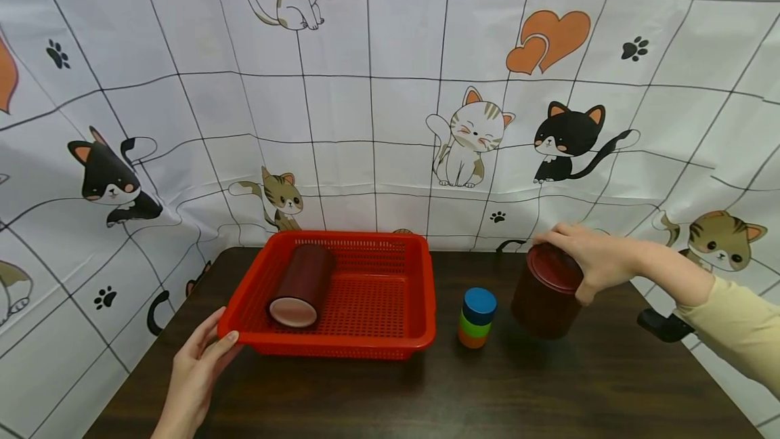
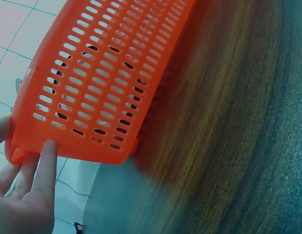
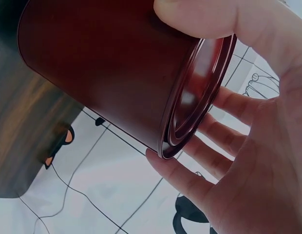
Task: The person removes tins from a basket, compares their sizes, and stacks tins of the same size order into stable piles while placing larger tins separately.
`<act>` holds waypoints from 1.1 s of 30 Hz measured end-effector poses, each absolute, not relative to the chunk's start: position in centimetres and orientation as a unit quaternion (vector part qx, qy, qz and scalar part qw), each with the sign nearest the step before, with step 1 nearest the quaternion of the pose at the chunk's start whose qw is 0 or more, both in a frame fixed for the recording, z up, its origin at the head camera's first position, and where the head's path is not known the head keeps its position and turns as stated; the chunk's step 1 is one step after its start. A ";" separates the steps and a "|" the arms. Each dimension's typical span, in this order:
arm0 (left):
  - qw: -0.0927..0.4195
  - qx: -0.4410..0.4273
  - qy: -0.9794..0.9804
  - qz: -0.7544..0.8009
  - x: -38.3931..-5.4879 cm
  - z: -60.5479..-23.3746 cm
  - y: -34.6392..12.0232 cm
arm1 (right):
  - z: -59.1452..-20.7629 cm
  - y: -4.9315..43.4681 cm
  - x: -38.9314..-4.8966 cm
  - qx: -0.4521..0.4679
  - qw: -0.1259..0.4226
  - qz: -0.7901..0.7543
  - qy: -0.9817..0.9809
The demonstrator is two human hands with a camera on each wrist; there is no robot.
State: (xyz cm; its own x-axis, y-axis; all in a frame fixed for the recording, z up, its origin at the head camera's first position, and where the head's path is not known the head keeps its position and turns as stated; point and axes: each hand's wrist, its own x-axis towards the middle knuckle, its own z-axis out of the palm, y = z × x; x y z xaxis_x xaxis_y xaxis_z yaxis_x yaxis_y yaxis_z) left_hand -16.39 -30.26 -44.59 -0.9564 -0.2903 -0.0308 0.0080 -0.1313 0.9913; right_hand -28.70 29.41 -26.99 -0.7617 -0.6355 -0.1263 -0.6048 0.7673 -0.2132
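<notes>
My left hand [image 1: 196,372] pinches the front left corner of a red plastic basket [image 1: 341,344]. In the left wrist view its fingers [image 2: 45,168] lie against the slotted outer wall, below the rim. Inside the basket a dark maroon cylinder [image 1: 307,275] lies on its side, its pale pink end facing me. On the right, my right hand [image 1: 594,259] grips a dark red canister [image 1: 544,297] from above, around its shiny lid [image 1: 554,267]. The right wrist view shows thumb and fingers on opposite sides of the canister's top. Whether its base touches the table cannot be told.
A small stack of blue, green and orange round pieces [image 1: 477,317] stands between basket and canister. All sits on a dark wooden table [image 1: 341,398]. A cat-print sheet [image 1: 390,120] hangs behind and at the sides. A black object [image 1: 664,326] shows near the right sleeve.
</notes>
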 end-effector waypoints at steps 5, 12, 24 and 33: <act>0.104 0.103 -0.647 -0.749 -16.5 -44.6 -30.2 | -27.4 29.5 -28.7 -0.342 0.097 -0.082 0.931; 0.101 0.112 -0.654 -0.741 -16.4 -44.7 -30.2 | -27.8 29.4 -28.4 -0.343 0.100 -0.079 0.931; 0.099 0.110 -0.651 -0.744 -16.6 -44.5 -30.2 | -29.4 29.4 -27.9 -0.338 0.117 -0.072 0.931; 0.091 0.126 -0.649 -0.745 -16.5 -44.6 -30.3 | -30.4 29.0 -27.9 -0.332 0.127 -0.068 0.932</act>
